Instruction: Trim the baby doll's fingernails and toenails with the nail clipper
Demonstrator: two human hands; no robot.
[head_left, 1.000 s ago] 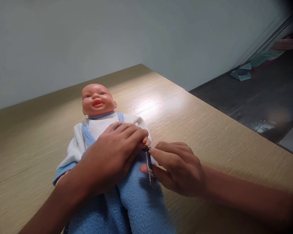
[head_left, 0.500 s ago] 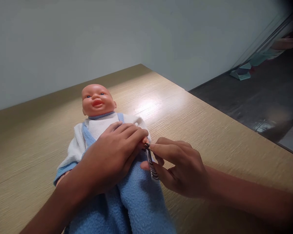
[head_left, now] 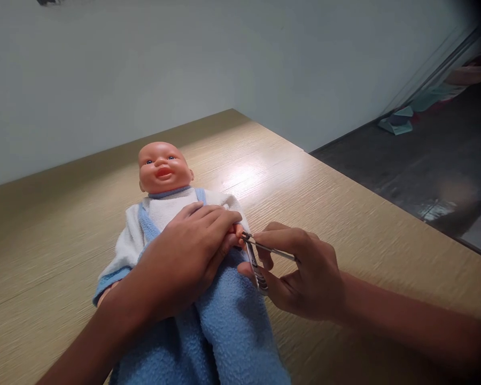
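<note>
In the head view, a plastic baby doll [head_left: 165, 170] is lying on its back on a pale wood-grain table [head_left: 344, 214], its smooth, glossy head pointing toward the far corner, where the tabletop meets a plain matte wall [head_left: 144, 64]. The doll is wearing a white terry top and fuzzy blue fleece dungarees [head_left: 228, 331], the nubby legs running down to the near edge.

The left hand [head_left: 184, 262] is lying palm-down across the doll's chest, its fingers curled together and pinching the doll's small, shiny pink hand [head_left: 236, 231] at the doll's side.

The right hand [head_left: 304, 272] is resting just beside it, nearer the table's right edge, and is gripping a slim metal nail clipper [head_left: 256, 262]. The thumb is pressing under the ridged body and the forefinger is lying along the thin, raised lever, so the clipper is spread in a narrow V. Its cutting tip is touching the doll's fingertips.

Beyond the table's right edge, a dark, glossy floor [head_left: 425, 160] is showing, with blurred pale green shapes [head_left: 396, 123] near the wall.
</note>
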